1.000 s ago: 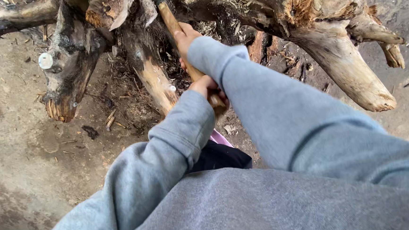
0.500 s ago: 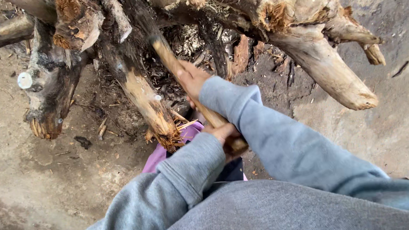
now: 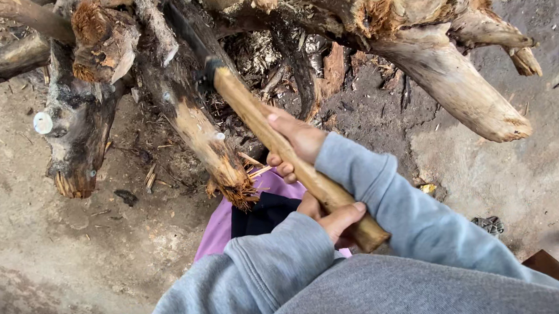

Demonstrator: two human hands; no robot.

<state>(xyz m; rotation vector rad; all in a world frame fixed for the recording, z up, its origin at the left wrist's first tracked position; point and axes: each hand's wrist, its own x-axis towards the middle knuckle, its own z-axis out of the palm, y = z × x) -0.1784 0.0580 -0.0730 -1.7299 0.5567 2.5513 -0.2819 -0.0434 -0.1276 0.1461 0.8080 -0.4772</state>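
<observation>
Both hands grip the wooden handle [image 3: 244, 104] of an axe. My right hand [image 3: 297, 144] is shut around the middle of the handle. At the butt end, my left hand [image 3: 336, 219] is closed on it with the thumb on top. Grey sleeves cover both arms. The dark axe head [image 3: 189, 34] lies against a root of a big weathered tree stump [image 3: 374, 9]. Just left of the handle a root with a pale, splintered tip [image 3: 209, 148] points toward me.
Thick roots spread out at the left [image 3: 74, 134] and right [image 3: 463, 94] over bare packed earth. A purple and black thing [image 3: 222, 222] lies under the splintered root. A small white disc [image 3: 42, 122] sits on the left root. A brown wooden edge [image 3: 551, 269] shows at the bottom right.
My hands and the handle have dropped lower and to the right in view. The axe head, out of sight before, now shows against the root. The splintered root tip is more frayed.
</observation>
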